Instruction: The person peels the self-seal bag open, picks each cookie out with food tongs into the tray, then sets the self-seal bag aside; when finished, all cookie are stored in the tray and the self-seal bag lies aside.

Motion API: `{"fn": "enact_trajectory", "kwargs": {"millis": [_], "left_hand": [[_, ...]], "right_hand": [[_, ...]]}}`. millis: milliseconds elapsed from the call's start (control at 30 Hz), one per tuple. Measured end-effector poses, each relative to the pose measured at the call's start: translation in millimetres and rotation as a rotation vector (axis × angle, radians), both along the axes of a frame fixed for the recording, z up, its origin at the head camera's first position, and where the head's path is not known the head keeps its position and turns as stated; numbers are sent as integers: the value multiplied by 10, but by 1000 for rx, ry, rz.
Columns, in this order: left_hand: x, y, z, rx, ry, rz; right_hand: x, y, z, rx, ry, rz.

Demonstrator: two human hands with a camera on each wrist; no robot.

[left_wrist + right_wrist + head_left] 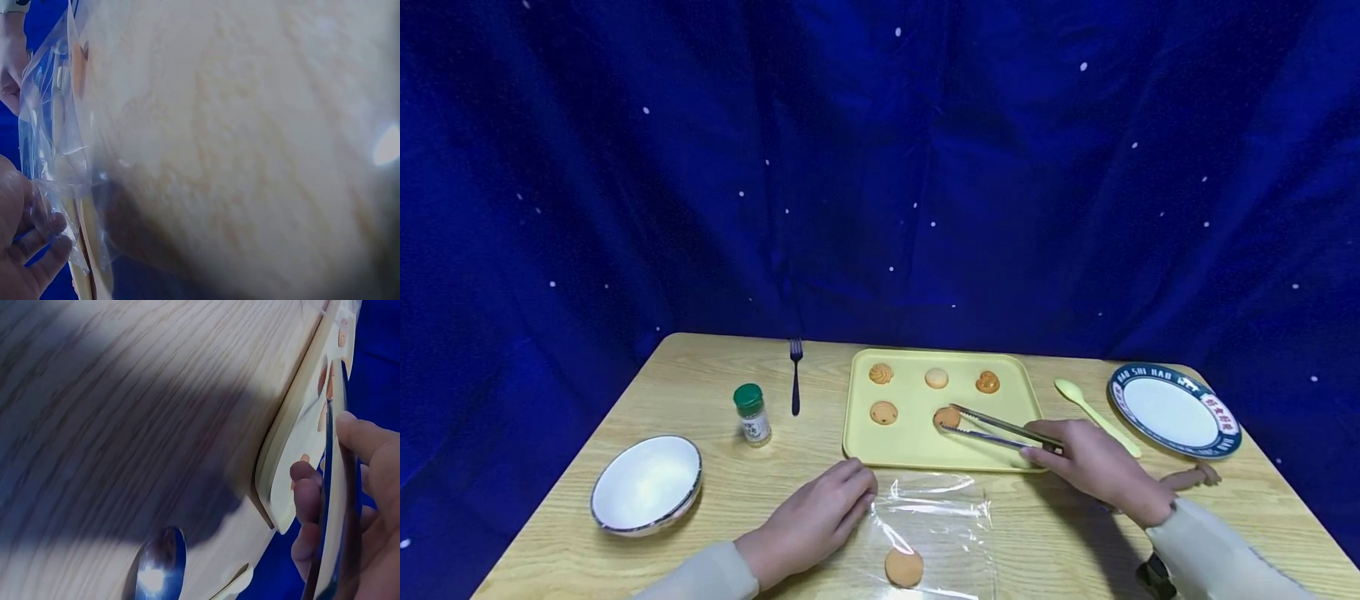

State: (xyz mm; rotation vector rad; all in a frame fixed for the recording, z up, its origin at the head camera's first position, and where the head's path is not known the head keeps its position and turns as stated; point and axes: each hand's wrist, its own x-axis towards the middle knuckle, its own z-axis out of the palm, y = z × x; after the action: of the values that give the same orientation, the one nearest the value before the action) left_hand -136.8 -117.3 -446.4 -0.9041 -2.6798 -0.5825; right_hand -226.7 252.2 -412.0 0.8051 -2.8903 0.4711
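My right hand (1093, 467) grips metal tongs (1011, 427), thumb on one arm and curled fingers on the other. The tong tips lie on either side of a round brown cookie (946, 418) over the pale yellow tray (917, 454). Other cookies lie there too: a swirled one (881, 373), a pale one (936, 378), a glossy one (987, 382) and a dotted one (883, 412). My left hand (820, 517) holds the upper left edge of a clear plastic bag (951, 517), its film over the fingertips (55, 250). A flat round cookie (904, 567) lies inside.
Left of the tray are a white bowl (646, 485), a green-capped shaker (752, 415) and a dark fork (796, 379). To the right lie a yellow spoon (1097, 417), a blue-rimmed plate (1176, 412) and a brown object (1191, 477) partly behind my right wrist.
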Motion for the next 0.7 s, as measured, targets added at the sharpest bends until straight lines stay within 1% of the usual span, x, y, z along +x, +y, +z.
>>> {"fn": "enact_trajectory", "kwargs": {"millis": [200, 300, 400, 567, 633, 700], "left_hand": [[-26, 9, 14, 12, 10, -3], [-32, 10, 29, 12, 8, -5], [-40, 12, 45, 9, -1, -4], [-26, 12, 46, 11, -48, -3], [-18, 11, 40, 11, -60, 3], [-12, 9, 36, 15, -69, 10]], "right_hand": [[-1, -42, 14, 17, -7, -23], [1, -57, 13, 36, -38, -50], [-5, -50, 22, 30, -66, -72], [22, 22, 69, -34, -80, -72], [44, 78, 112, -70, -67, -50], [70, 154, 164, -123, -47, -6]]}}
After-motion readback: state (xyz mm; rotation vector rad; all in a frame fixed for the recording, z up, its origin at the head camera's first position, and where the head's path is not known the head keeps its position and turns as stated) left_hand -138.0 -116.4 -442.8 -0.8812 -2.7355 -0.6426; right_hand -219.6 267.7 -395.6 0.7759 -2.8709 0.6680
